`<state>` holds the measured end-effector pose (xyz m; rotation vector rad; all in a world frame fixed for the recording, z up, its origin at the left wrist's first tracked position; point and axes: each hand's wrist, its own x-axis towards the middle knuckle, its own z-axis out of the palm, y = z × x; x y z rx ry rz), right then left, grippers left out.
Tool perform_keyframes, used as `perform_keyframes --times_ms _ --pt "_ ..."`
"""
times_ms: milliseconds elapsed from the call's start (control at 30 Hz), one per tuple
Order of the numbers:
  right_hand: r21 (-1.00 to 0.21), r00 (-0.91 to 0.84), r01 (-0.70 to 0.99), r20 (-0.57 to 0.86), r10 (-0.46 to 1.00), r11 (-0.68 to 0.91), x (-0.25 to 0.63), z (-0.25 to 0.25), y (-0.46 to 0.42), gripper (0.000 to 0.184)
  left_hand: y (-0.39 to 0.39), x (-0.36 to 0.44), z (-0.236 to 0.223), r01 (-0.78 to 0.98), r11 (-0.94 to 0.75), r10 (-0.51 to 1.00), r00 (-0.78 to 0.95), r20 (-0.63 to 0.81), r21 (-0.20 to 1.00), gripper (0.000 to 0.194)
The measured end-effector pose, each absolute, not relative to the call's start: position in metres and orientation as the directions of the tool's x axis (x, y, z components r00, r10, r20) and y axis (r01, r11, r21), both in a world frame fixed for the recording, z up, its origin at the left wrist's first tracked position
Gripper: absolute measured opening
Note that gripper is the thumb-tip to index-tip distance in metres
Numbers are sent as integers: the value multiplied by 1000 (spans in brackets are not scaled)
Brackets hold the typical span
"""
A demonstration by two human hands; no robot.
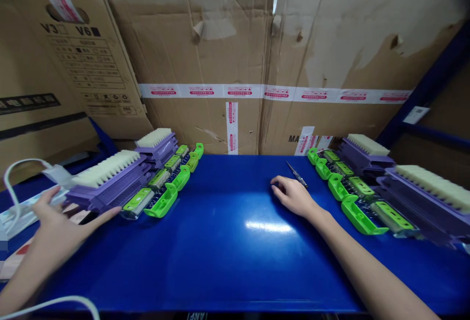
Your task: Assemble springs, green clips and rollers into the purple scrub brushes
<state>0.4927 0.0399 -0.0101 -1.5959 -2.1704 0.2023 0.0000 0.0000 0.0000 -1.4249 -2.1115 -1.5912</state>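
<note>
One outspread left hand (pixel 60 229) is framing a purple box (pixel 113 189) at the left of the table (pixel 220 261), contact unclear; the right hand (pixel 293 195) is resting half-curled, empty, near a screwdriver (pixel 298 176) toward the table's right.

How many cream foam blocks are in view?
4: the near left block, by the left hand; the far left block behind it; the near right block, running to the picture's edge; and the far right block behind that. Others behind these could be hidden.
</note>
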Motion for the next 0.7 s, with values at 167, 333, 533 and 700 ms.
perform_keyframes --times_ms 167,333,533,700 --pt "-368 -238 873 248 939 319 492 -9 39 22 3 -2 0 544 103 680 -649 341 833 110" --pt "-370 -234 874 251 939 317 491 -8 39 22 1 5 8 563 199 662 -681 314 802 111" --pt "-371 -236 871 260 936 322 492 -10 39 21 -2 18 14 484 193 669 -702 246 854 116" --pt "-371 -239 871 251 938 321 492 -9 39 22 -5 22 14 460 162 664 -705 248 873 110"
